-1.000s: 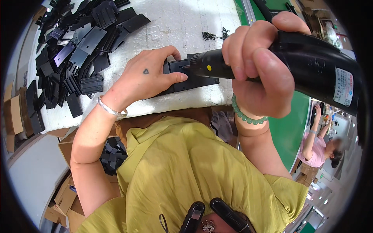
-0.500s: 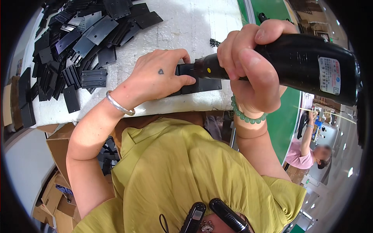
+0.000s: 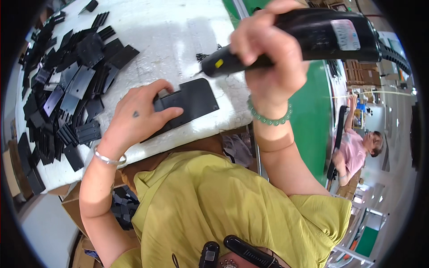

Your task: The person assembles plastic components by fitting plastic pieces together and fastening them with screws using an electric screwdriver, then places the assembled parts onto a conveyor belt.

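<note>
My right hand (image 3: pixel 275 51) grips a black electric screwdriver (image 3: pixel 313 35) with a label on its side and a cord at the back. Its thin bit points left, down toward a small heap of dark screws (image 3: pixel 202 56) on the white-covered table (image 3: pixel 165 49). On the table's near part lies a flat black plate (image 3: pixel 199 99) with a rounded corner. My left hand (image 3: pixel 136 111) grips a smaller black piece at the plate's left end between thumb and fingers. Part of that piece is hidden under the hand. The bit stands apart from the plate.
A loose pile of black plates and ribbed pieces (image 3: pixel 73 96) covers the table's left side. Below the table edge, a cardboard box (image 3: pixel 73 203) holds more dark pieces. A green surface (image 3: pixel 313 102) lies to the right, with a co-worker in pink (image 3: pixel 353 149) beyond.
The screwdriver has come up off the black plate and is now beside the screws. My left hand keeps its hold on the piece. The whole view has shifted and turned.
</note>
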Available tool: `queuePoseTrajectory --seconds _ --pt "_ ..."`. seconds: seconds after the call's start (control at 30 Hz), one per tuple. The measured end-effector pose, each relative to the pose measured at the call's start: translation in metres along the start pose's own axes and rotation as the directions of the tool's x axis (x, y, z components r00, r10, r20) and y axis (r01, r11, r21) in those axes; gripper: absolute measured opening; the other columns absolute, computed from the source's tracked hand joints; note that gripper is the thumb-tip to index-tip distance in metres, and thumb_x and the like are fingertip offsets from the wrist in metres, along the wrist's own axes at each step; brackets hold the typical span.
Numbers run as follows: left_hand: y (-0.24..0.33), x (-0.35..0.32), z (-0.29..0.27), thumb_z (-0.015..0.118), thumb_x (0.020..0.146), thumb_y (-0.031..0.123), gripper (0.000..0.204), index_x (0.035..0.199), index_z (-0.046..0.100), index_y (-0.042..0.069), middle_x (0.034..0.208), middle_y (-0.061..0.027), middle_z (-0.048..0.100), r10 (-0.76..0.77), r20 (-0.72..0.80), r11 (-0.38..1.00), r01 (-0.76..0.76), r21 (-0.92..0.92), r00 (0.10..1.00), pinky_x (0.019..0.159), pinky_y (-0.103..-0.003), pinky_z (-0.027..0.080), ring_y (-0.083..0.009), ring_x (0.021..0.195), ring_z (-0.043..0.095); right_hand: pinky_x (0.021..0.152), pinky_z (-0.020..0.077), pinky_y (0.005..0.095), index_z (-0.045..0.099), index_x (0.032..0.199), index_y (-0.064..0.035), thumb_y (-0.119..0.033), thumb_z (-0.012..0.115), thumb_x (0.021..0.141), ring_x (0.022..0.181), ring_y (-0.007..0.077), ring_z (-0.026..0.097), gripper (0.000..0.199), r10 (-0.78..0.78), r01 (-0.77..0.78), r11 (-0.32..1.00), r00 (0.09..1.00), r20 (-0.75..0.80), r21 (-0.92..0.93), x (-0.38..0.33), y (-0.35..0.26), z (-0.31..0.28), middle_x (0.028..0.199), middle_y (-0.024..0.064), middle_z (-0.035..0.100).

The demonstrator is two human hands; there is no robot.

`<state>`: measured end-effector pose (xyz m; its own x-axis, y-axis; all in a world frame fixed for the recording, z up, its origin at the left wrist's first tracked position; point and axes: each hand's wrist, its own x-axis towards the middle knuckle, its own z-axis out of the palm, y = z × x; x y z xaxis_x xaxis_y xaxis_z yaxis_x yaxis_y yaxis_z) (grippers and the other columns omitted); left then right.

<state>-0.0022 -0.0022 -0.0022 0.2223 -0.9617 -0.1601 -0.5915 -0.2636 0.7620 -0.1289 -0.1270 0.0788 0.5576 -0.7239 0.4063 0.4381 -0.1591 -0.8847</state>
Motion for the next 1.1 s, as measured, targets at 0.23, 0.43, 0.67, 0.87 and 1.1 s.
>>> queuePoseTrajectory --seconds 0.23,0.43,0.67,0.87,1.1 --pt "0.003 -0.008 -0.007 0.079 0.062 0.020 0.044 0.099 0.060 0.005 0.090 -0.0091 0.057 0.204 -0.356 0.978 -0.202 0.044 0.912 0.075 -0.033 0.043 -0.0252 0.085 0.054 0.052 0.0375 0.0293 0.047 0.095 -0.0001 0.000 0.053 0.073 0.050 0.0145 0.042 0.023 -0.135 0.120 0.986 0.981 -0.142 -0.115 0.012 0.015 -0.065 0.062 0.0055 0.043" --pt "0.004 0.001 -0.001 0.075 0.067 0.014 0.030 0.092 0.062 0.005 0.087 -0.0084 0.059 0.303 -0.353 0.952 -0.296 0.074 0.885 0.076 -0.033 0.043 -0.0271 0.085 0.054 0.052 0.0379 0.0294 0.047 0.095 0.0008 0.000 0.053 0.073 0.049 0.0146 0.042 0.023 -0.135 0.105 0.980 0.974 -0.181 -0.169 0.006 0.028 -0.086 0.061 0.0055 0.044" --pt "0.019 0.026 0.011 0.073 0.068 0.014 0.024 0.089 0.064 0.004 0.087 -0.0094 0.061 0.374 -0.293 0.927 -0.344 0.150 0.880 0.075 -0.035 0.043 -0.0283 0.086 0.053 0.053 0.0366 0.0299 0.048 0.096 -0.0022 0.000 0.052 0.074 0.050 0.0138 0.041 0.022 -0.109 0.108 0.994 0.982 -0.155 -0.021 0.001 0.019 -0.084 0.063 0.0044 0.043" --pt "0.034 0.065 0.042 0.072 0.067 0.016 0.018 0.082 0.068 0.008 0.079 -0.0044 0.062 0.649 -0.330 0.761 -0.591 0.269 0.686 0.074 -0.038 0.043 -0.0266 0.086 0.054 0.048 0.0386 0.0279 0.042 0.105 0.0015 -0.001 0.048 0.077 0.048 0.0132 0.039 0.028 -0.214 0.216 0.963 0.976 -0.033 0.162 -0.007 -0.007 -0.073 0.063 0.0069 0.046" --pt "0.042 0.049 0.034 0.072 0.065 0.008 0.013 0.076 0.067 0.007 0.071 -0.0029 0.061 0.572 -0.389 0.800 -0.597 0.066 0.722 0.067 -0.034 0.045 -0.0242 0.082 0.055 0.057 0.0341 0.0258 0.051 0.111 -0.0060 -0.007 0.045 0.078 0.053 0.0082 0.041 0.034 -0.293 0.235 0.933 0.936 0.197 0.272 -0.016 -0.037 -0.065 0.062 -0.0034 0.040"
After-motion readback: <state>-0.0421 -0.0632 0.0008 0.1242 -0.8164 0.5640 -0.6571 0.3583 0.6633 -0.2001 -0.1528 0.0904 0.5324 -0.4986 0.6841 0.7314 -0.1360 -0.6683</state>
